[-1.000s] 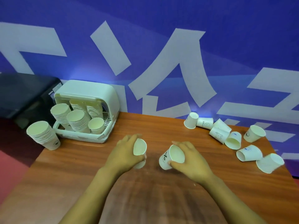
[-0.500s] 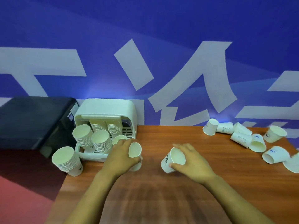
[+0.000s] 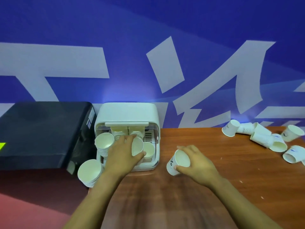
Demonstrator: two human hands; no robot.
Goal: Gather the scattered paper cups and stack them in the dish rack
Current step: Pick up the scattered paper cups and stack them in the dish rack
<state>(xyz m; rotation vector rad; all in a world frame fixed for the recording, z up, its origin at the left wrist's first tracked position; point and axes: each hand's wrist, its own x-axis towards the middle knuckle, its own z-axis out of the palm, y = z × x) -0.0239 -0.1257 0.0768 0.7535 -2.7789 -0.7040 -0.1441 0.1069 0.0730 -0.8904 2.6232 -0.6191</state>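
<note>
Blue wall (image 3: 115, 22) — wooden table (image 3: 214, 187), red floor (image 3: 24, 212)

Black case (image 3: 41, 134) beside wooden table (image 3: 214, 187)

A white dish rack (image 3: 127, 113) with a domed lid is set at the counter's left end against the wall, and stacks of white paper cups (image 3: 104, 142) are lodged inside it, mouths tilted forward. One more stack (image 3: 90, 172) is leaned outside its front left corner. Single cups are gripped over the rack (image 3: 137, 146) and above the counter (image 3: 179, 160), while scattered cups (image 3: 270, 139) are strewn, mostly on their sides, at the far right.
</note>
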